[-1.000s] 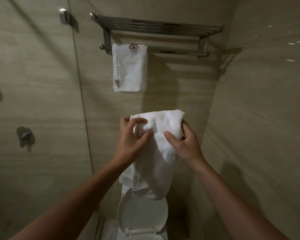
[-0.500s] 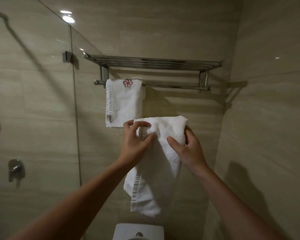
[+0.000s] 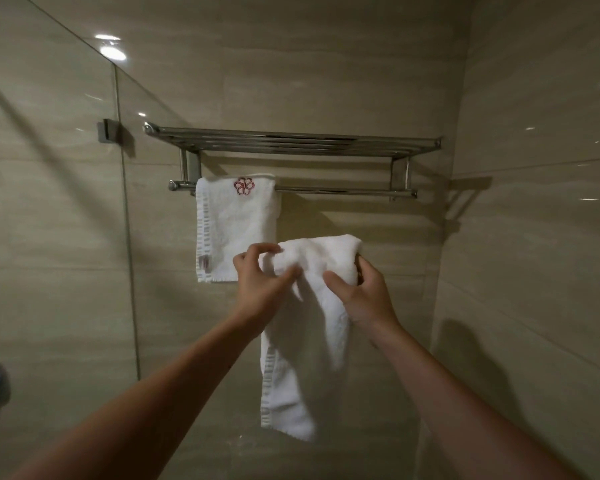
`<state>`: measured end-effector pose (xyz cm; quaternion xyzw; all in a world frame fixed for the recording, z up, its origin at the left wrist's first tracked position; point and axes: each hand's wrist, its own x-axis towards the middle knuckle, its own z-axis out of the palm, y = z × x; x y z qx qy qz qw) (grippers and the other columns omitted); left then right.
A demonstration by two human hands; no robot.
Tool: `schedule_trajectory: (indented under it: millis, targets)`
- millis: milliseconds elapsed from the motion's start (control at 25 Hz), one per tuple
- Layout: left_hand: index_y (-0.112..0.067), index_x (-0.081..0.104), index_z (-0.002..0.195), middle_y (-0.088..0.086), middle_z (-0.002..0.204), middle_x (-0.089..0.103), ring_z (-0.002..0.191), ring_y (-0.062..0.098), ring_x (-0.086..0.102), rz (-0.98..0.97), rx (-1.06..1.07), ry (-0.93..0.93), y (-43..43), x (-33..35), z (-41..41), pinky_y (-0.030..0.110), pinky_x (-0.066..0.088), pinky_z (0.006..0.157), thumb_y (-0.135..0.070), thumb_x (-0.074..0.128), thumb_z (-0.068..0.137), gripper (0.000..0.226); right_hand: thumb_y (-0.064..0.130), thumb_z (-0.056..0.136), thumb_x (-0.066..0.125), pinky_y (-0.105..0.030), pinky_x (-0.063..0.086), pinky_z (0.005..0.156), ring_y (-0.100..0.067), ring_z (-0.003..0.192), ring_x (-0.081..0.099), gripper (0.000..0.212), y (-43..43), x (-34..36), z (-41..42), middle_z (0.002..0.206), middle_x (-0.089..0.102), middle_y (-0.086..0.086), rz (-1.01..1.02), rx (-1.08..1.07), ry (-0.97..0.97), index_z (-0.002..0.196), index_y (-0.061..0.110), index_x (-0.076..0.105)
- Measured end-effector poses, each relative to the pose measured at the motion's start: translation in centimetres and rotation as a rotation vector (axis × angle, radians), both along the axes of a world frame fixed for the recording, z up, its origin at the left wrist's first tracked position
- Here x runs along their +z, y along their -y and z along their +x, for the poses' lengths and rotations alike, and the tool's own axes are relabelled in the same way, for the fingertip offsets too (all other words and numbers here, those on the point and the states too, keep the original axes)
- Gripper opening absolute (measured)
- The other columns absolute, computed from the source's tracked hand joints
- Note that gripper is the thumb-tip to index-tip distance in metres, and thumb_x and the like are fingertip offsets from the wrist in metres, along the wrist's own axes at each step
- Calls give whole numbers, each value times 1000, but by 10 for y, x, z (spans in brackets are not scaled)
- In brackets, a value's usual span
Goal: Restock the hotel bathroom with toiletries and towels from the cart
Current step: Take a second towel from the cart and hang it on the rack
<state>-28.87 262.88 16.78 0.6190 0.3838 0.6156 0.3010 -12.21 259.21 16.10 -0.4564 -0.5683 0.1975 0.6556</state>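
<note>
1. White terry cloth is being held up in front of the tiled back wall [image 3: 326, 64]: a folded towel [image 3: 309, 344] is being gripped at its top fold by both hands, below the towel rack [image 3: 291, 142] and apart from it.
2. The top left corner is being pinched by the left hand [image 3: 257, 289] between its curled fingers [image 3: 260, 247] and thumb. The top right corner is being clasped by the right hand [image 3: 364, 296], thumb in front and fingers tucked behind the fold.
3. Room is being bounded on the left by a glass panel [image 3: 49, 220], whose edge is running down just left of the rack. On the right it is being closed by a side wall [image 3: 534, 254], which is meeting the back wall just past the rack's right end.
4. The left part of the lower rail [image 3: 343, 192] is being taken up by a hung towel [image 3: 234, 230] with a red emblem. The rail's bare stretch is lying directly above the folded towel.
5. The folded towel's long axis is being kept vertical. Its top fold is running about level and facing the rail, its free end is pointing down, and its striped border is running along the left edge.
</note>
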Motion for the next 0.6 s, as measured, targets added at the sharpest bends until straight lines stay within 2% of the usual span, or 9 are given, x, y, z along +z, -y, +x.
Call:
schedule_trajectory:
  millis: [120, 200, 320, 440, 600]
  targets:
    - [-31, 55, 114, 0, 128, 38, 109, 20, 55, -85, -59, 91, -15, 4, -7, 22, 52, 71, -25, 80, 83, 40, 14, 83, 73, -33, 55, 68, -11, 79, 67, 14, -9, 12, -13, 89, 74, 1, -5, -23, -83, 94, 21, 69]
    - [-29, 56, 115, 1, 128, 37, 111, 22, 54, -86, -80, 83, -23, 5, -8, 29, 54, 80, -25, 79, 84, 38, 13, 81, 72, -34, 52, 66, -13, 75, 64, 12, -14, 18, -22, 84, 73, -1, -3, -32, -122, 91, 18, 68]
    - [-27, 54, 119, 0, 129, 35, 113, 23, 52, -144, -122, 69, -38, 3, -14, 39, 54, 93, -27, 76, 86, 39, 15, 82, 71, -35, 52, 69, -14, 79, 64, 13, -22, 20, -34, 89, 72, -7, -16, -69, -129, 93, 12, 65]
    - [-24, 51, 122, 0, 131, 33, 116, 24, 49, -219, -209, 4, -50, -5, -20, 42, 50, 99, -32, 71, 91, 38, 17, 85, 70, -27, 50, 67, -4, 74, 61, 10, -28, 18, -44, 84, 69, 4, -21, -114, -88, 92, 13, 63]
    - [-20, 45, 125, 2, 132, 34, 114, 23, 50, -249, -279, -107, -63, -14, -26, 36, 48, 92, -39, 65, 93, 42, 17, 88, 67, -16, 47, 63, 7, 72, 60, 7, -37, 19, -54, 86, 68, 13, -37, -139, -27, 92, 22, 63]
